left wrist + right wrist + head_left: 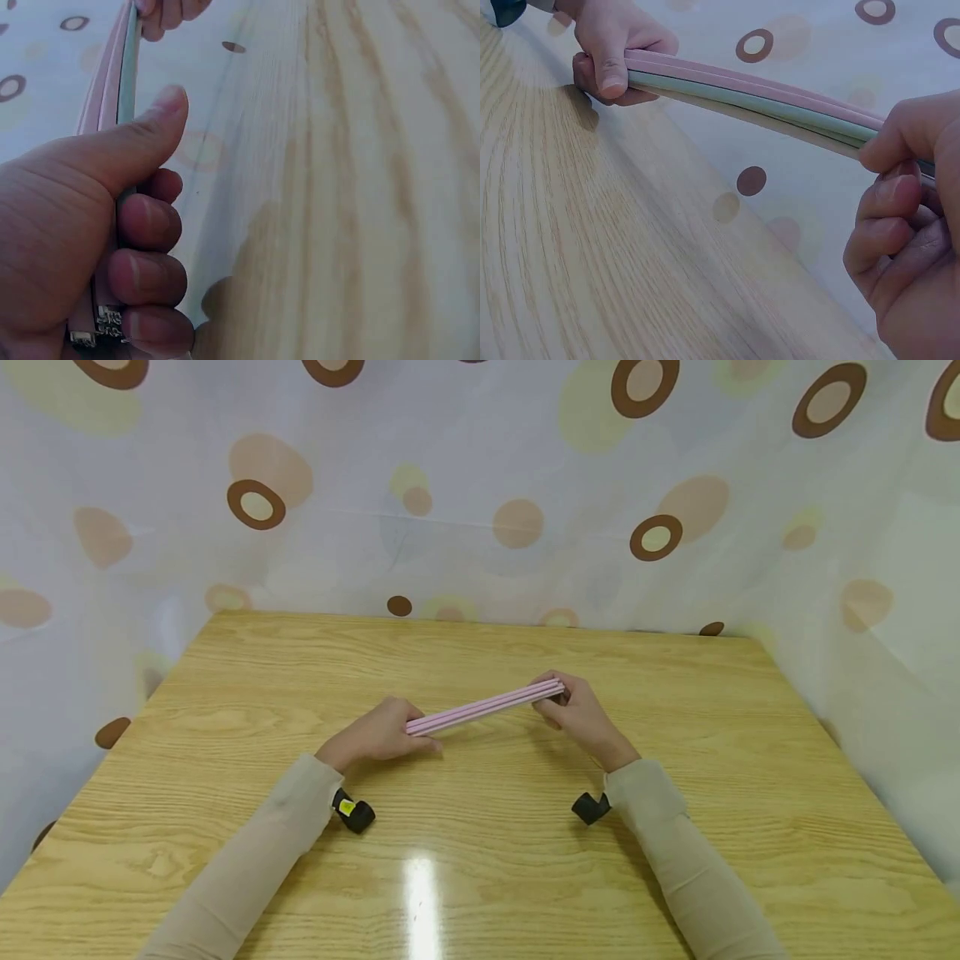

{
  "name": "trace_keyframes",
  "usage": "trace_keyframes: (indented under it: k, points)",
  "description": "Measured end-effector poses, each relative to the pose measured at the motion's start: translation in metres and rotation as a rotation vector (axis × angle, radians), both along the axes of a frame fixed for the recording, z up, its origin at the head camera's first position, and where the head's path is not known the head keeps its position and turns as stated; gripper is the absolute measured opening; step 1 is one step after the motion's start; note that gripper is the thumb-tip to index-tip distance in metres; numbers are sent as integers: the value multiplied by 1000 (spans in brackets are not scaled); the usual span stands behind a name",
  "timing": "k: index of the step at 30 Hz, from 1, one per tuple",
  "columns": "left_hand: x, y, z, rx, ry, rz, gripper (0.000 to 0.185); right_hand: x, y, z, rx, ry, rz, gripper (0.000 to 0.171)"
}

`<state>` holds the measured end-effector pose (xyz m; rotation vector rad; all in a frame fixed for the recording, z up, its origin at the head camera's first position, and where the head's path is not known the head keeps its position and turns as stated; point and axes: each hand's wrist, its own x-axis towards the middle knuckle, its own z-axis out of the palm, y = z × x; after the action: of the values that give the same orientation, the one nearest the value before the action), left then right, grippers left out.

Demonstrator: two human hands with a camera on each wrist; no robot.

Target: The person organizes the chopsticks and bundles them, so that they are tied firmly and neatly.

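A bundle of long, slim pink and green chopsticks (486,707) is held across the space between both hands, slanting up to the right above the table. My left hand (381,731) grips its left end, fingers curled round it with the thumb lying along the side. In the left wrist view, dark-and-silver patterned ends show below the curled fingers of that left hand (112,202). At the other end my right hand (583,714) pinches the bundle between thumb and fingers. From the right wrist view, pink lies above green in the chopsticks (780,105).
The light wood-grain table (480,877) stretches out beneath both hands. Behind it and at its sides hangs a pale curtain (465,552) with brown and beige ovals. A black wrist camera (356,814) sits at the left cuff, another black camera (590,809) at the right.
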<state>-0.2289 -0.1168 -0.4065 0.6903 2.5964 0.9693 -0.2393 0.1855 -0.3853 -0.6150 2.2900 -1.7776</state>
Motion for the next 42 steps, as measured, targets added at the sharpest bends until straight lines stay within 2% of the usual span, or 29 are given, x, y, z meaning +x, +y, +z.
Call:
trace_keyframes:
  k: [5, 10, 12, 14, 18, 21, 24, 27, 30, 32, 37, 40, 42]
  points:
    - [1, 1, 1, 43, -33, -17, 27, 1, -1, -1, -84, 11, 34, 6]
    - [3, 0, 2, 50, -41, -8, 29, 1, -1, -1, -79, 12, 49, 6]
    - [2, 0, 2, 33, 14, 10, 30, 2, 0, 0, -78, -4, 55, 8]
    - [1, 0, 1, 4, 101, 39, 32, 2, 1, 2, -93, -19, 71, 9]
    - [-1, 0, -2, -50, 234, 100, 36, 1, 3, 4, -156, -21, 119, 9]
    - [0, -1, -3, -49, 242, 114, 38, 2, 3, 5, -173, -13, 162, 12]
    - [1, 0, -3, -16, 217, 103, 36, 4, 0, 7, -152, 3, 168, 15]
    - [2, 2, -3, 37, 153, 87, 34, 6, -5, 10, -108, 58, 94, 19]
    - [2, 3, -2, 77, 81, 48, 34, 8, -12, 11, -104, 112, -33, 33]
    - [3, 5, -1, 87, 61, 16, 33, 9, -16, 11, -125, 147, -130, 39]
    - [7, 8, 1, 75, 57, -40, 30, 7, -24, 10, -230, 210, -280, 40]
    - [9, 11, 3, 37, 84, -40, 32, 9, -28, 18, -267, 218, -303, 39]
    - [10, 12, 5, 3, 113, -29, 34, 13, -32, 27, -248, 246, -316, 38]
